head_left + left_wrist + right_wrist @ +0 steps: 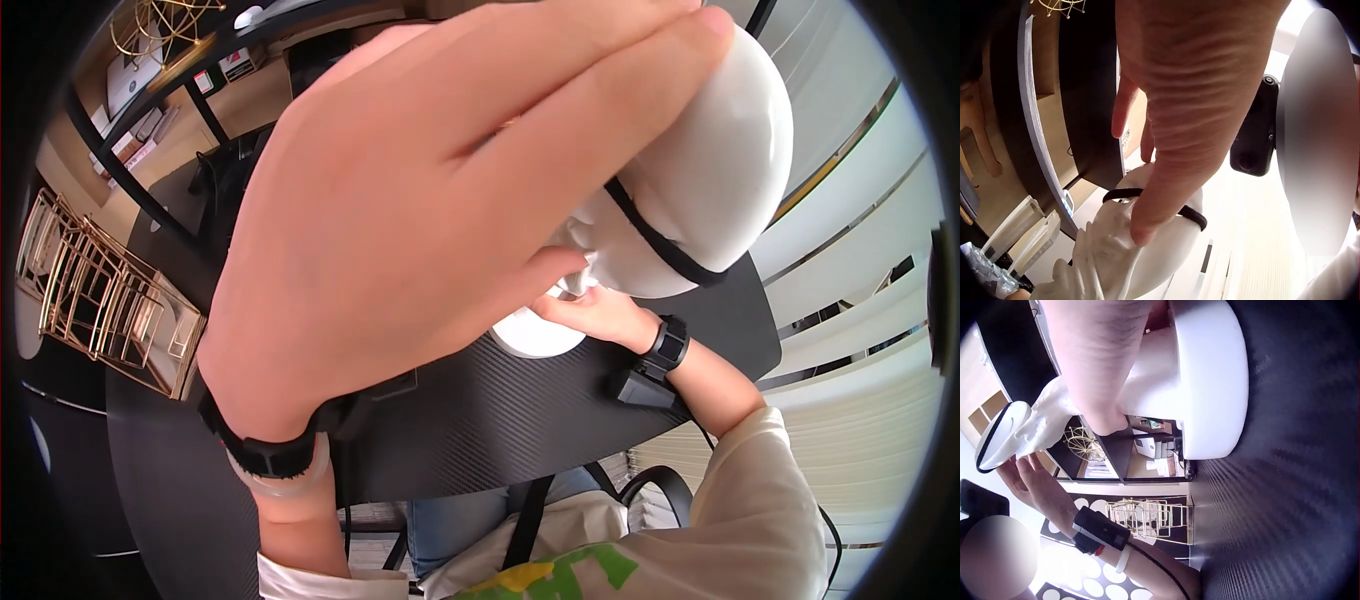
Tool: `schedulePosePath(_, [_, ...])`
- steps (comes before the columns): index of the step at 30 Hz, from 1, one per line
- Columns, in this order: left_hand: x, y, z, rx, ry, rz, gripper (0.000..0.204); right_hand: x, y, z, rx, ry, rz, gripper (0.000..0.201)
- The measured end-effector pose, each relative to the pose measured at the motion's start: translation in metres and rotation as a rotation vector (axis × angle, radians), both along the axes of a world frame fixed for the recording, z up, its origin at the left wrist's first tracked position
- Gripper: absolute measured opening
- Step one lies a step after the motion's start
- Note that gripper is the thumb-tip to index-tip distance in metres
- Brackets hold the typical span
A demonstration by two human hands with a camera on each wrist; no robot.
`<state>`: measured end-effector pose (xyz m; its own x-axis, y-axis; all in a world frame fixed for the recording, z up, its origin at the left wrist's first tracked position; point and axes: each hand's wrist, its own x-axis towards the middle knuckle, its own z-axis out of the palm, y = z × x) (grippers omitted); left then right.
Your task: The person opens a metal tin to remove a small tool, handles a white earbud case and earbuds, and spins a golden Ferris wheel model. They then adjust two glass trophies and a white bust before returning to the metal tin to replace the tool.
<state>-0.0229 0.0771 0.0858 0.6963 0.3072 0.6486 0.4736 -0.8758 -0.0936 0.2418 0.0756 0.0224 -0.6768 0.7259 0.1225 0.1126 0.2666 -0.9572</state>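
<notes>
A glossy white head statue [725, 150] stands on a round white base [1216, 381], with a black elastic band [655, 240] around its forehead. My left hand [430, 210] reaches over the statue's head with its fingers nearly straight. In the left wrist view, the left thumb [1154, 209] lies across the band on the statue's brow, covering part of it. Low on the statue, my right hand [610, 318] grips the neck just above the base. The right wrist view shows that hand's thumb [1108, 419] around the neck.
The black table [480, 420] lies under the statue. A gold wire rack [110, 290] stands at the left, and a dark shelf unit [1125, 447] with books is behind. White blinds [860, 360] hang on the right. Cables run from the wrist cameras.
</notes>
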Motion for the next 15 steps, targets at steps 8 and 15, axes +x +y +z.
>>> schedulePosePath(8, [0.004, -0.021, -0.004, 0.017, 0.0, -0.004, 0.094, -0.002, 0.002, -0.004, -0.062, 0.057, 0.007, 0.042])
schedulePosePath(15, [0.001, -0.02, -0.002, 0.026, -0.004, -0.011, 0.094, -0.002, 0.0, 0.0, 0.145, 0.071, 0.006, 0.039])
